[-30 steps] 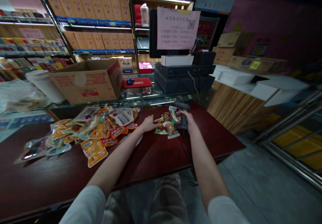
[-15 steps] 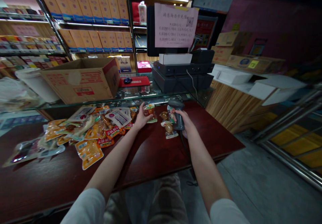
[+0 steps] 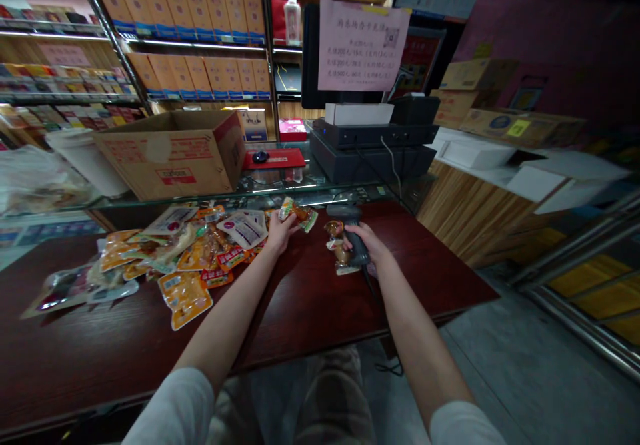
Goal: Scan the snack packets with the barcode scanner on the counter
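Left hand: the left hand [image 3: 281,235] is above the dark red tabletop [image 3: 305,318], just beside a pile of snack packets [image 3: 185,255].
Left grip: clamped on one small snack packet [image 3: 299,216], which is lifted off the tabletop.
Right hand: the right hand [image 3: 364,242] is between the left hand and the tabletop's right part.
Right grip: clamped around the handle of a black barcode scanner [image 3: 356,242], with its cable going down.
Near right hand: two or three packed snacks [image 3: 337,248] lie on the tabletop, touching the scanner.
Behind: a glass counter [image 3: 280,193] carries a cardboard box [image 3: 165,155] and a cash register [image 3: 373,142].
Above: a pink paper notice [image 3: 363,45] hangs in front of a monitor [image 3: 310,52].
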{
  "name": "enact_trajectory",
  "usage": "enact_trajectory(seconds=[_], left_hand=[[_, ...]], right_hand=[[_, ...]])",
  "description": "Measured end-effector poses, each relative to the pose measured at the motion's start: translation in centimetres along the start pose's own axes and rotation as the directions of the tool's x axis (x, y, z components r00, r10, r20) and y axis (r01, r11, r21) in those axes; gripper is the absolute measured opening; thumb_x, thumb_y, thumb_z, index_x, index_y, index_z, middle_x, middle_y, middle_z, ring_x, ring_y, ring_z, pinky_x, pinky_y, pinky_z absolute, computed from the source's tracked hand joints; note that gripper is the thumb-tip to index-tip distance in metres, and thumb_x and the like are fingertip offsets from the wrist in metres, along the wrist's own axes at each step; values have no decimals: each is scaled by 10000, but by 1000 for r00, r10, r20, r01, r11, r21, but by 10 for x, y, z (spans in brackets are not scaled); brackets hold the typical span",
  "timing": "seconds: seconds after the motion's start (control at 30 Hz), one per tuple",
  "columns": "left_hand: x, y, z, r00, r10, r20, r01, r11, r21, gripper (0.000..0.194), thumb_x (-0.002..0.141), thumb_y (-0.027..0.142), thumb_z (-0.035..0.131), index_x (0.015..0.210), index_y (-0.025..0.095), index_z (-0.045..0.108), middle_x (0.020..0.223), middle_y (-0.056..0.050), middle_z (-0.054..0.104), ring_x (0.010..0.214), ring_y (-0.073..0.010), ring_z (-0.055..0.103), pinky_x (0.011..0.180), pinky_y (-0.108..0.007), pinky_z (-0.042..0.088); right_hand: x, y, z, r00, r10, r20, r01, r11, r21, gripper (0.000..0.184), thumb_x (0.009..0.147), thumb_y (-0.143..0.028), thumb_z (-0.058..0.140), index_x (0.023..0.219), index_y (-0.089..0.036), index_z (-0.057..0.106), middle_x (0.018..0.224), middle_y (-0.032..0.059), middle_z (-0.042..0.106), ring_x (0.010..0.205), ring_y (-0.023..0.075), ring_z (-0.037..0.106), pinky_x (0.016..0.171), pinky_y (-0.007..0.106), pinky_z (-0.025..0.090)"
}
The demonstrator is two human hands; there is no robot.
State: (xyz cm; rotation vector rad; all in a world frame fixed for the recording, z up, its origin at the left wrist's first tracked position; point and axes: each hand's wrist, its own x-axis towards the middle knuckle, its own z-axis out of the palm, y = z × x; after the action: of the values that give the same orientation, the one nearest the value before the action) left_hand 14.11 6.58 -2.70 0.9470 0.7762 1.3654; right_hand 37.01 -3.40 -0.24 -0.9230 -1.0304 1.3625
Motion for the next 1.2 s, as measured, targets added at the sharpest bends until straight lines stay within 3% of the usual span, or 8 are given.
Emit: enact_trajectory(seconds=[0.17,0.33,0.5,0.63,0.83,0.93,1.07,1.2], left_hand=[[-1,4,-5,1000,13,19,-12,999,-41,455,671,269,809,920,215,431,935,20,641,864,-129,670,869,-428,589],[-5,7,-4,999,9,34,-8,999,-45,489,643,263,809,943,224,425,925,35,627,849,-131,669,861,-445,590],[-9,6,-2,998,31,48,-29,999,-44,511,636,252,782,1041,238,470,1019,8,617,865,-140,667,871,-441,579],[-9,5,-3,996,39,78,-39,999,2,446,672,281,753,1033,228,497,1024,-11,615,921,-157,660,923,-460,553],[-7,4,-6,997,28,65,-23,997,-70,448,666,263,812,998,240,513,1012,-2,628,928,-164,664,961,-505,519],[-7,3,-7,998,35,59,-29,995,-98,453,662,247,826,975,244,499,996,16,635,917,-150,665,951,-479,529],[-8,2,-8,998,27,65,-19,993,-115,489,637,243,844,979,244,495,944,34,640,855,-134,666,874,-391,559],[-10,4,-8,1000,-2,31,8,980,-201,565,651,196,831,1085,294,483,981,47,655,833,-120,670,863,-345,543]], right_hand=[[-5,-6,6,994,74,80,-72,997,-33,306,740,-379,748,907,-163,610,519,-44,557,393,83,455,393,213,380],[-5,-6,10,992,57,116,-59,998,13,359,721,-353,779,973,-163,609,719,6,666,411,53,428,370,201,367],[-6,-4,12,990,47,132,-53,998,42,324,730,-343,785,934,-172,602,809,12,669,420,38,433,357,190,359],[-6,-5,12,984,52,169,-61,997,49,314,729,-353,783,902,-173,592,747,-22,624,403,38,421,349,191,358],[-4,-3,5,969,78,234,-87,996,30,287,771,-343,728,932,-152,587,661,-21,608,381,45,396,341,195,337],[-6,-4,4,961,115,252,-120,993,6,289,780,-332,718,967,-150,593,636,-24,605,380,50,399,349,196,339],[-9,-8,8,972,101,213,-107,994,16,318,750,-307,739,987,-159,585,796,26,682,407,44,425,360,198,346],[-12,-12,9,976,84,200,-90,996,21,338,764,-320,733,1007,-153,569,642,-27,609,397,59,432,373,197,341]])
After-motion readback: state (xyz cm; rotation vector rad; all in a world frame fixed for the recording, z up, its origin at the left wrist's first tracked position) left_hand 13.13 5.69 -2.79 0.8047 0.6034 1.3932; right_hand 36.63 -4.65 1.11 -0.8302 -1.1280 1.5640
